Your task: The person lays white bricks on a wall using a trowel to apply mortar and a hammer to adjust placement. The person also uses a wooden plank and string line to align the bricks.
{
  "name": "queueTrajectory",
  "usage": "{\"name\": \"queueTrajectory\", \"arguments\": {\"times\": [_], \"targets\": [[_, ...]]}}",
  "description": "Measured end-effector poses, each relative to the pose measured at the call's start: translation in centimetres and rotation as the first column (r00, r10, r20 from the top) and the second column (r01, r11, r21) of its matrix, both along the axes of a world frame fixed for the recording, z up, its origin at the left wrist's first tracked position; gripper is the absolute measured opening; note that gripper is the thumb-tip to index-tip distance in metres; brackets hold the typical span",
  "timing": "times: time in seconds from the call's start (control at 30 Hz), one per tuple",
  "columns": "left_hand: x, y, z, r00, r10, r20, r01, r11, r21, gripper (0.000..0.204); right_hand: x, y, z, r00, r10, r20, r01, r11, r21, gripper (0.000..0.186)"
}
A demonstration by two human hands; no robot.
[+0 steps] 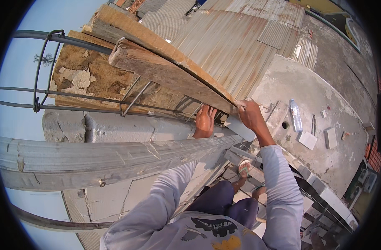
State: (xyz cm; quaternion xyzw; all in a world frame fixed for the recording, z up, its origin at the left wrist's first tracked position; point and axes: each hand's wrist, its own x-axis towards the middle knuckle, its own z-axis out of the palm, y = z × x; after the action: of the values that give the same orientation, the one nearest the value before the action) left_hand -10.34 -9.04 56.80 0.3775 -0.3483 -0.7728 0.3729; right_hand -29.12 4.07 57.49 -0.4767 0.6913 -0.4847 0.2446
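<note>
My right hand [250, 114] is closed on the near end of a long, rough wooden plank [169, 75], with the thumb and fingers at its tip. Just below that plank's lower edge is my left hand [204, 121], fingers together and bent; what they hold, if anything, is hidden. A second yellowish plank [157, 41] lies along the first one. Behind them, a wide, stained wooden board [90, 75] stands beside a steel rebar cage [80, 97]. Under the cage runs a course of grey blocks [115, 126].
A grey beam [111, 160] crosses in front of me at the left. To the right, a concrete slab [323, 104] carries a plastic bottle [296, 116] and block pieces [330, 138]. Rusty corrugated roofing [228, 37] spreads beyond. Below, my sandalled foot [243, 167] stands on slats.
</note>
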Motion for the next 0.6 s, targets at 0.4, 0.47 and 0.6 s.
{"name": "queueTrajectory", "arguments": {"times": [0.4,0.47,0.6], "targets": [[-0.2,-2.6,-2.6,0.995,-0.079,0.055,0.08,0.997,-0.012,0.03,1.6,0.3,-0.1,0.985,-0.151,0.086,0.154,0.987,-0.035,0.026],[-0.6,-2.6,-2.5,0.995,-0.088,0.05,0.089,0.996,-0.015,0.029,2.2,0.1,0.7,0.937,-0.233,0.262,0.238,0.971,0.011,0.025],[-1.0,-3.0,-1.7,0.991,-0.105,0.084,0.104,0.994,0.015,0.029,2.4,-0.5,0.8,0.842,-0.265,0.47,0.279,0.959,0.041,0.022]]}}
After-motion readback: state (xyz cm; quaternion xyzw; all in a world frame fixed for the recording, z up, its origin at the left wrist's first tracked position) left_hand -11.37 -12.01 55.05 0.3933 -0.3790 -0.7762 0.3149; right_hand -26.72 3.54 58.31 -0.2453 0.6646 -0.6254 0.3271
